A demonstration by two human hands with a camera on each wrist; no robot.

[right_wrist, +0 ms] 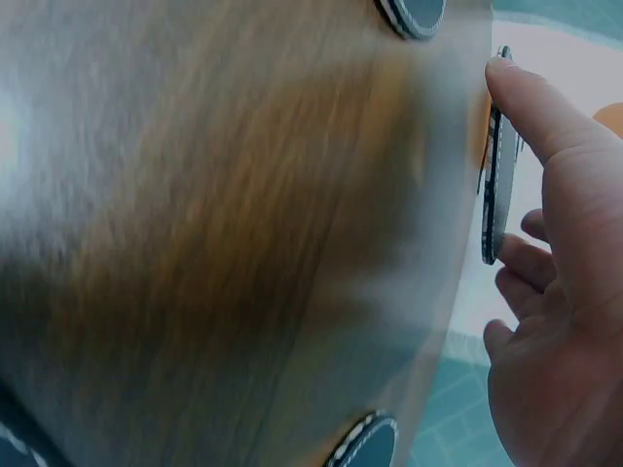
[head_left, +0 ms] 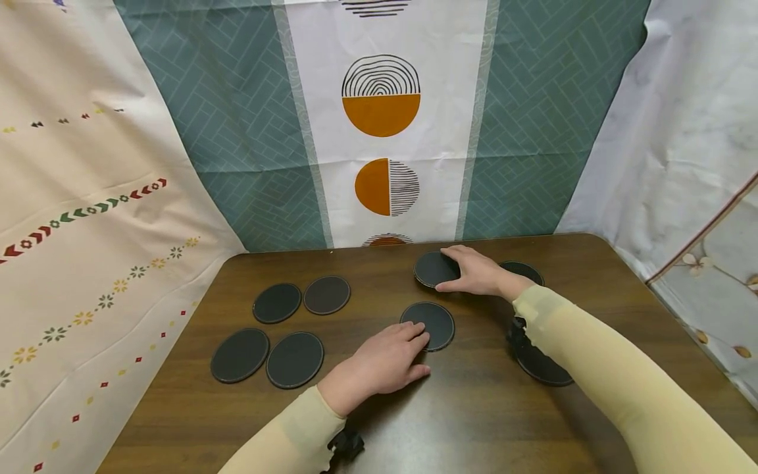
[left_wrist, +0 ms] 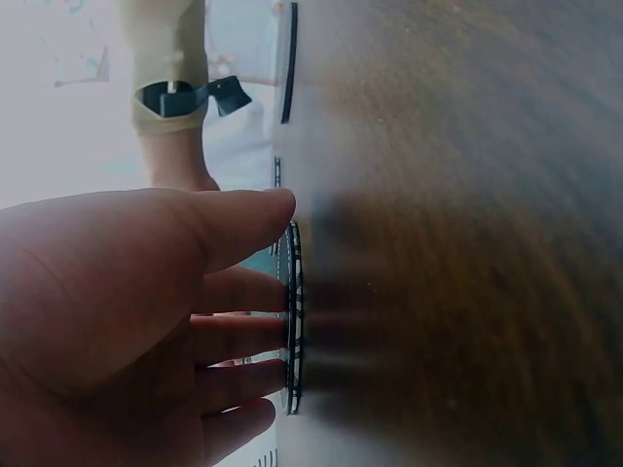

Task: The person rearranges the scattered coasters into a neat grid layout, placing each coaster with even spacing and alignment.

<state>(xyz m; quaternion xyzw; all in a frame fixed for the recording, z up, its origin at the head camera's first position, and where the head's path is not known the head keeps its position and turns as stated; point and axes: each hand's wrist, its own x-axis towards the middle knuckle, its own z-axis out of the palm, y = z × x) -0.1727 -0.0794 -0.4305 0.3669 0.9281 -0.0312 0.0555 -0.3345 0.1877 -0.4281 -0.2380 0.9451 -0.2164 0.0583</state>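
Note:
Round black coasters with pale stitched rims lie on the wooden table. In the head view my left hand (head_left: 385,362) has its fingertips resting on the near edge of one coaster (head_left: 439,324), thumb apart from it. The left wrist view shows that coaster (left_wrist: 297,321) edge-on, with nearly straight fingers at its rim. Farther back, my right hand (head_left: 478,273) holds another coaster (head_left: 433,268) by its edge, the thumb on the near side. In the right wrist view this coaster (right_wrist: 500,190) is pinched between thumb and fingertips, and part of it is hidden by the hand.
On the left side of the table (head_left: 177,421) several more coasters (head_left: 295,360) form a loose two-row group. One coaster (head_left: 522,267) lies behind the right wrist, and another (head_left: 541,366) is partly covered by the right forearm. Patterned cloths (head_left: 237,131) hang behind and beside the table.

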